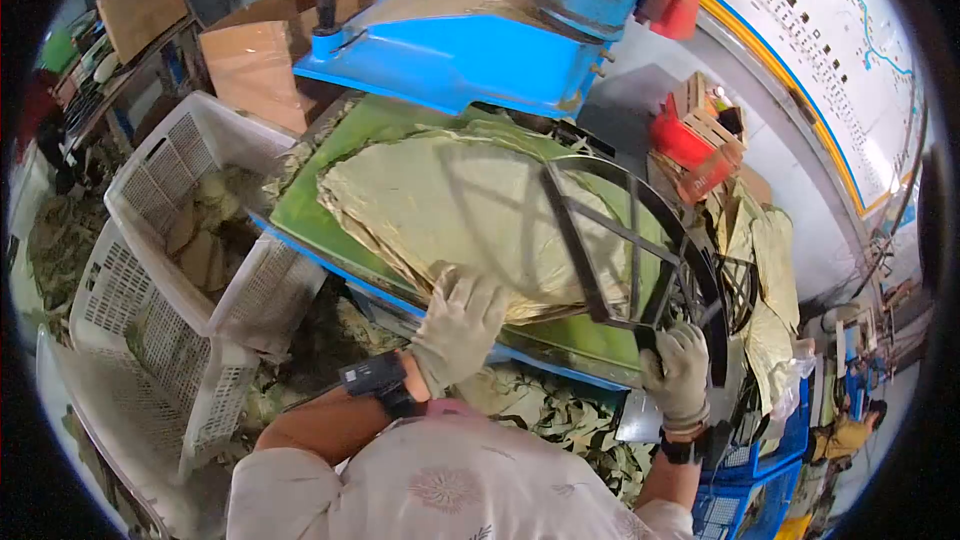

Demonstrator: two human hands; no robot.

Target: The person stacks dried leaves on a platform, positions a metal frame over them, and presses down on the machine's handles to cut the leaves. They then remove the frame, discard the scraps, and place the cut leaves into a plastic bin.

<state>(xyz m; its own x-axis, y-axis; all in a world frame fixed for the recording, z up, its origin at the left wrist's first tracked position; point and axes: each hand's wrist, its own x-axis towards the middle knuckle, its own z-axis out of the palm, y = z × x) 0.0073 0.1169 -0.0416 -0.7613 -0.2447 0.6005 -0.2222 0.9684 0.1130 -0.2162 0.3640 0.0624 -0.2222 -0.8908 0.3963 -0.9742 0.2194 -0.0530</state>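
Observation:
My left hand (458,322), in a pale work glove, rests on the near edge of a stack of thin yellowish-green sheets (430,195), fingers stretched out. The stack lies on a green cutting board (570,340). In my gloved right hand (677,375) is the near end of a black metal cutting die (575,240), a curved frame with cross bars. Fingers wrap round its edge at the board's right side. The die tilts above the stack's right part and casts a shadow on the sheets.
A blue press head (450,55) with black handles overhangs the board's far side. White plastic crates (165,175) holding scraps stand at the left. More pale sheets (765,270) hang at the right, above blue crates (735,505). Scraps (560,410) lie below the board's near edge.

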